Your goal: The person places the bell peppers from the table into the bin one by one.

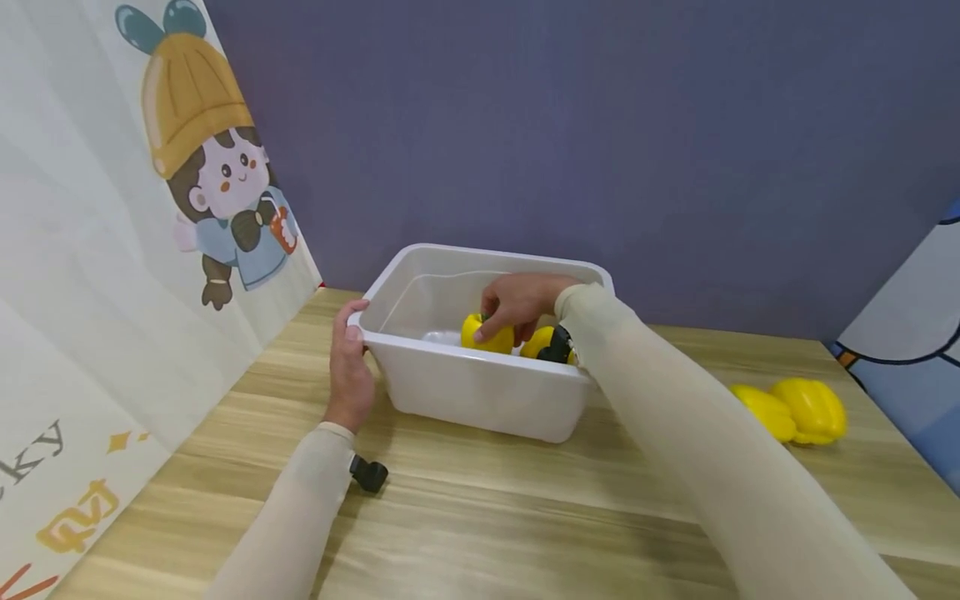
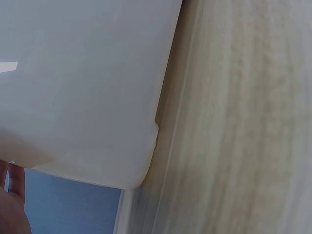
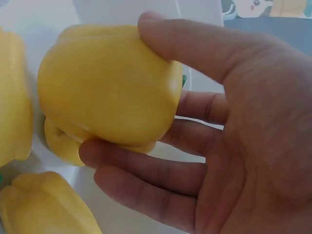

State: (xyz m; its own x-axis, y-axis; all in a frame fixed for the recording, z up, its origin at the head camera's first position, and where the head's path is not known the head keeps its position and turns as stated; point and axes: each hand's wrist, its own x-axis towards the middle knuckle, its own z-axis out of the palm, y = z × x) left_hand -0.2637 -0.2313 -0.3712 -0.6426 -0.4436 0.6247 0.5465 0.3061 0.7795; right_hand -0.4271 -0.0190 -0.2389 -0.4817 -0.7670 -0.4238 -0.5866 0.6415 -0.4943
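Observation:
A white plastic bin (image 1: 480,387) stands on the wooden table, its inside partly hidden by the right arm. My left hand (image 1: 351,367) grips the bin's rim at the left corner; in the left wrist view only a bit of that hand (image 2: 13,204) shows beside the bin's wall (image 2: 87,92). Down inside the bin, my right hand (image 1: 521,298) holds a yellow bell pepper (image 1: 486,335) between thumb and fingers. The right wrist view shows this bell pepper (image 3: 109,90) lying sideways in the hand (image 3: 253,126), with several more yellow bell peppers (image 3: 48,204) around it.
Two yellow bell peppers (image 1: 813,412) lie on the table (image 1: 480,517) right of the bin, one partly behind the right sleeve (image 1: 697,442). A dark panel (image 1: 525,133) rises behind the bin. A printed white curtain (image 1: 82,275) hangs along the left edge.

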